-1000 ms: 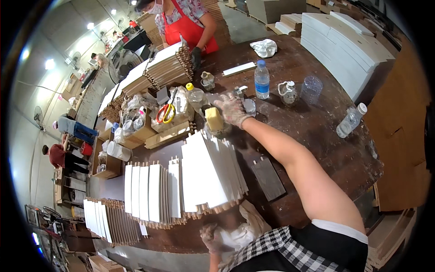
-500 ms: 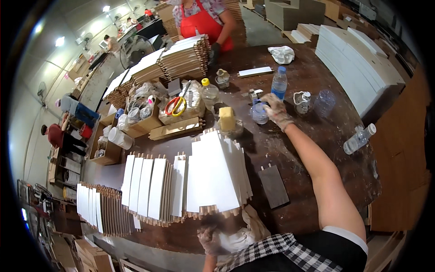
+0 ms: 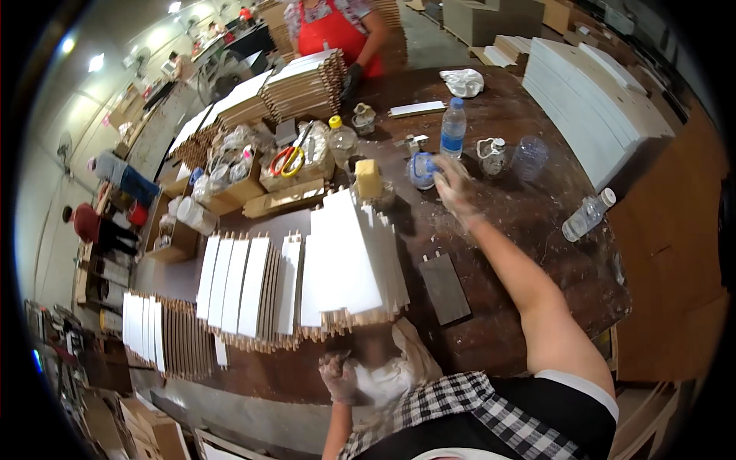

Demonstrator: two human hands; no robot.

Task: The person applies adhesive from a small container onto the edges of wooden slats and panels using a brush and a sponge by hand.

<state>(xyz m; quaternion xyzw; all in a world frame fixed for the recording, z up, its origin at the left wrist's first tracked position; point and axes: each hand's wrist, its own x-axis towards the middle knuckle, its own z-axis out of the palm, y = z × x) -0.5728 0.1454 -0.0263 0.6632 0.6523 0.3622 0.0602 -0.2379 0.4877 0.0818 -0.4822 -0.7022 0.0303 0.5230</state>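
From where I stand, the person's right hand (image 3: 455,188) reaches out over the dark brown wooden table (image 3: 529,264), its blurred fingers stretched forward at a squat clear plastic jar with a blue rim (image 3: 422,172). I cannot tell whether they touch or pinch it. That jar stands upright in the middle of the table, just left of the hand. Close behind it is an upright clear bottle with a blue cap and label (image 3: 453,132); left of it sits a yellow sponge-like block (image 3: 368,179).

The left hand (image 3: 337,379) hangs low at the near edge, fingers curled in, beside a crumpled off-white cloth (image 3: 392,377); how tightly they close, or on what, I cannot tell. Ahead of it lie stacked flat white panels with brown wooden pegs (image 3: 341,257). A flat dark grey panel (image 3: 445,288) lies alone, nearer the right forearm.
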